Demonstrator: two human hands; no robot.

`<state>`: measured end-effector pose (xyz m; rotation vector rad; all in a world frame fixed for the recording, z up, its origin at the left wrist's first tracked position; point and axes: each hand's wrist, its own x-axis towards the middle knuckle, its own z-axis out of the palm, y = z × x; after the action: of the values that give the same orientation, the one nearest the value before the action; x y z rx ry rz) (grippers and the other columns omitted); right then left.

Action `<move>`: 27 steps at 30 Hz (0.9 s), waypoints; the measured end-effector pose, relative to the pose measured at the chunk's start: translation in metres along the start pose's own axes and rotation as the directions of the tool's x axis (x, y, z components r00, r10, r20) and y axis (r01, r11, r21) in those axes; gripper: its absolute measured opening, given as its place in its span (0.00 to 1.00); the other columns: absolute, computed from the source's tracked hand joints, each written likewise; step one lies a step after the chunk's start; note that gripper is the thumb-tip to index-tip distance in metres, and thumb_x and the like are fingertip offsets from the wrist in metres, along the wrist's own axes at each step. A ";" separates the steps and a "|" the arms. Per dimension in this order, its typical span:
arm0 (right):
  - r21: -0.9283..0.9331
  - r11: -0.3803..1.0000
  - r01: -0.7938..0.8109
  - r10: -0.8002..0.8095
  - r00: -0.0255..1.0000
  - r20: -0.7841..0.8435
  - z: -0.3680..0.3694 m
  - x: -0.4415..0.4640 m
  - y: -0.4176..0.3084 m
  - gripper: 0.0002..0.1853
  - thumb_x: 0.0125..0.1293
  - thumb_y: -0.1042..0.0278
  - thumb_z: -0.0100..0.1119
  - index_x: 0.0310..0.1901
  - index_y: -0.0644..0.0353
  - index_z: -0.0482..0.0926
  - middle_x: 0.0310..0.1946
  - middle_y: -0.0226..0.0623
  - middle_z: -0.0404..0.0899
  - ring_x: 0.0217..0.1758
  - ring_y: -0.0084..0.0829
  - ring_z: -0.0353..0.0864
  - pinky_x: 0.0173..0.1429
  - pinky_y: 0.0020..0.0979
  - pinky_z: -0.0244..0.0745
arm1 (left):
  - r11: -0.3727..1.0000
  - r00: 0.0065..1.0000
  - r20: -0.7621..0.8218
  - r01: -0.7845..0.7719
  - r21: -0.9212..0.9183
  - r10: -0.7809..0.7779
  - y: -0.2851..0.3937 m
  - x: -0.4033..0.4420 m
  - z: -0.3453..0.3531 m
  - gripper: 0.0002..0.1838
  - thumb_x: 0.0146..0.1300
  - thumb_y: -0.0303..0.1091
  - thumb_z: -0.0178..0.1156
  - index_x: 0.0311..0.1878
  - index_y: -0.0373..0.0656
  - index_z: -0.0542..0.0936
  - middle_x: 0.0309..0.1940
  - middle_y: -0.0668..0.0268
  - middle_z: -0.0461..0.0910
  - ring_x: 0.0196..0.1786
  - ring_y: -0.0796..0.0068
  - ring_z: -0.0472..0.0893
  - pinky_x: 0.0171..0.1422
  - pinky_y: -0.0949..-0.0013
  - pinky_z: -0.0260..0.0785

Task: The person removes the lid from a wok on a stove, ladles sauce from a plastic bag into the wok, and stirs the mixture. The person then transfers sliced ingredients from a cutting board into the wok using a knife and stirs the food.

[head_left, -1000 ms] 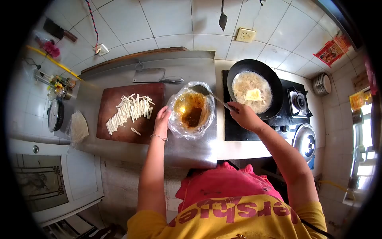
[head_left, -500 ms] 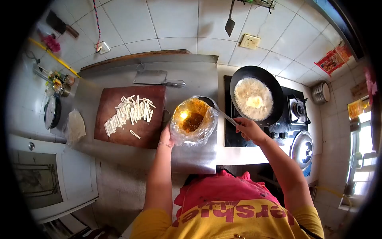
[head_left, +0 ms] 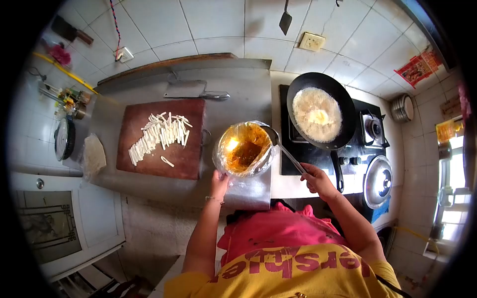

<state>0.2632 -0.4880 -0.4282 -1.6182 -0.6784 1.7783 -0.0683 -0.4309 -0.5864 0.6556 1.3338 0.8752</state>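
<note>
White strips (head_left: 161, 133) cut, on board (head_left: 133, 119), left of frame; none visible in pan (head_left: 346, 107), upper right. Brown mix (head_left: 247, 153) not emptied from plastic-lined bowl (head_left: 267, 160), centre. My left fingers (head_left: 219, 178) clasp bowl; right fingers (head_left: 310, 174) pinch ladle (head_left: 293, 159).

I can see a beige socket (head_left: 312, 41) on the tiles (head_left: 213, 20). A dark spatula (head_left: 285, 23) hangs up and left of that socket, a red printed sheet (head_left: 419, 68) is to its right, a shiny domed lid (head_left: 378, 182) well below it, and a cleaver (head_left: 185, 89) lies lower left.
</note>
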 end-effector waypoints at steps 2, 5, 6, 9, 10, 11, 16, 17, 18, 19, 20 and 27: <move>0.084 0.996 -0.012 0.011 1.000 0.015 0.000 -0.002 0.007 0.23 0.66 0.73 0.48 0.63 0.60 0.61 0.32 0.30 0.69 0.17 0.14 0.56 0.18 0.16 0.50 | 0.788 0.910 -0.102 -0.287 0.544 0.402 -0.027 0.025 -0.008 0.14 0.55 0.17 0.50 0.44 0.45 0.69 0.38 0.68 0.75 0.32 0.73 0.78 0.35 0.68 0.71; 0.295 0.949 -0.110 0.107 0.994 0.026 -0.002 -0.012 0.016 0.20 0.66 0.73 0.47 0.60 0.56 0.63 0.32 0.30 0.70 0.16 0.14 0.56 0.17 0.16 0.49 | 0.951 0.998 -0.045 0.019 -0.308 -0.034 -0.017 0.020 -0.001 0.17 0.55 0.16 0.48 0.47 0.45 0.70 0.43 0.64 0.76 0.43 0.65 0.79 0.41 0.65 0.73; 0.340 0.929 -0.148 0.134 0.989 0.066 -0.004 -0.014 0.018 0.19 0.67 0.71 0.47 0.60 0.56 0.64 0.32 0.30 0.70 0.17 0.14 0.55 0.18 0.16 0.49 | 0.952 0.999 -0.042 0.021 -0.306 -0.035 -0.007 0.011 0.004 0.17 0.55 0.16 0.48 0.47 0.45 0.70 0.43 0.64 0.76 0.43 0.65 0.79 0.41 0.65 0.73; 0.410 0.888 -0.209 0.177 0.978 0.114 -0.005 -0.015 0.017 0.17 0.68 0.70 0.46 0.58 0.54 0.65 0.32 0.30 0.70 0.18 0.15 0.55 0.19 0.16 0.48 | 0.853 0.986 0.155 0.026 -0.521 0.065 0.016 -0.005 0.009 0.20 0.56 0.21 0.49 0.53 0.44 0.70 0.50 0.61 0.74 0.53 0.62 0.75 0.53 0.62 0.69; 0.438 0.874 -0.212 0.171 0.976 0.133 -0.005 -0.015 0.019 0.16 0.68 0.70 0.46 0.57 0.54 0.66 0.32 0.30 0.70 0.18 0.15 0.54 0.19 0.16 0.48 | 0.743 0.957 0.286 0.158 -0.650 0.047 0.011 -0.002 0.000 0.21 0.57 0.24 0.49 0.56 0.43 0.69 0.54 0.62 0.72 0.57 0.64 0.71 0.59 0.61 0.64; 0.466 0.858 -0.218 0.166 0.975 0.151 -0.005 -0.016 0.021 0.16 0.68 0.71 0.46 0.57 0.53 0.66 0.32 0.30 0.70 0.18 0.15 0.54 0.19 0.16 0.48 | 0.607 0.910 0.412 0.299 -0.737 0.051 0.004 0.000 -0.007 0.23 0.58 0.27 0.50 0.59 0.42 0.67 0.58 0.62 0.70 0.61 0.66 0.68 0.65 0.59 0.59; 0.503 0.831 -0.239 0.177 0.970 0.168 0.002 -0.018 0.020 0.14 0.69 0.70 0.45 0.55 0.53 0.68 0.32 0.30 0.70 0.18 0.14 0.54 0.18 0.15 0.48 | 0.491 0.916 0.342 0.204 -0.847 0.210 0.036 -0.023 0.020 0.23 0.65 0.40 0.50 0.61 0.41 0.66 0.62 0.64 0.66 0.64 0.67 0.64 0.69 0.58 0.52; 0.518 0.819 -0.247 0.181 0.968 0.175 0.003 -0.018 0.021 0.13 0.69 0.70 0.45 0.54 0.53 0.68 0.32 0.30 0.70 0.17 0.14 0.53 0.18 0.15 0.47 | 0.514 0.939 0.286 0.153 -0.844 0.191 0.038 -0.024 0.025 0.25 0.66 0.44 0.50 0.61 0.40 0.65 0.63 0.64 0.65 0.65 0.68 0.62 0.69 0.58 0.51; 0.516 0.819 -0.249 0.183 0.967 0.175 0.003 -0.017 0.022 0.13 0.69 0.70 0.45 0.54 0.53 0.68 0.32 0.30 0.70 0.17 0.14 0.53 0.18 0.15 0.47 | 0.604 0.947 0.261 0.099 -0.791 0.187 0.038 -0.023 0.028 0.28 0.65 0.48 0.52 0.62 0.42 0.64 0.63 0.64 0.64 0.66 0.67 0.61 0.70 0.57 0.50; 0.534 0.805 -0.258 0.183 0.965 0.190 0.002 -0.017 0.023 0.13 0.69 0.70 0.45 0.54 0.53 0.68 0.32 0.30 0.70 0.17 0.14 0.53 0.18 0.15 0.47 | 0.603 0.947 0.261 0.100 -0.792 0.186 0.032 -0.018 0.028 0.28 0.65 0.48 0.52 0.62 0.42 0.64 0.63 0.64 0.64 0.66 0.67 0.61 0.70 0.57 0.50; 0.550 0.791 -0.267 0.183 0.962 0.204 0.001 -0.017 0.024 0.13 0.69 0.70 0.44 0.54 0.53 0.68 0.32 0.30 0.70 0.17 0.14 0.53 0.18 0.15 0.47 | 0.658 0.929 0.303 0.092 -0.748 0.214 0.022 -0.011 0.026 0.27 0.65 0.46 0.53 0.63 0.43 0.63 0.63 0.65 0.64 0.66 0.66 0.60 0.70 0.56 0.49; 0.540 0.796 -0.273 0.194 0.961 0.199 0.006 -0.023 0.019 0.13 0.70 0.70 0.42 0.55 0.54 0.66 0.32 0.30 0.70 0.17 0.14 0.55 0.17 0.14 0.48 | 0.772 0.930 0.341 0.113 -0.625 0.140 0.031 -0.007 0.037 0.26 0.64 0.38 0.54 0.64 0.44 0.61 0.62 0.62 0.64 0.65 0.59 0.63 0.65 0.47 0.57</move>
<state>0.2560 -0.5176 -0.4268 -1.2122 0.0260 2.0291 -0.0367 -0.4170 -0.5518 0.2644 0.6163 1.0799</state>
